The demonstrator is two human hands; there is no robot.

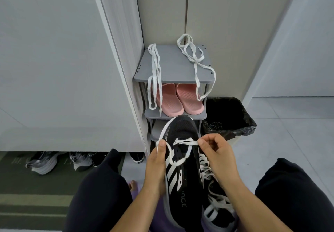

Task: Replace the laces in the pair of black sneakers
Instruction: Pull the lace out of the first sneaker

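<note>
A black sneaker (180,159) with white stripes lies between my knees, toe pointing away. My left hand (156,164) grips its left side, thumb near a loop of the white lace (182,144). My right hand (216,152) pinches that lace at the top eyelets. A second black sneaker (215,195) with white lacing lies under my right forearm. Two loose white laces hang from the top of the grey shoe rack (173,65), one lace (154,76) on the left and the other lace (196,63) on the right.
Pink slippers (179,99) sit on the rack's second shelf. A bin lined with a black bag (229,117) stands right of the rack. Several other shoes (59,161) lie under a white cabinet at left, next to a green mat (27,195).
</note>
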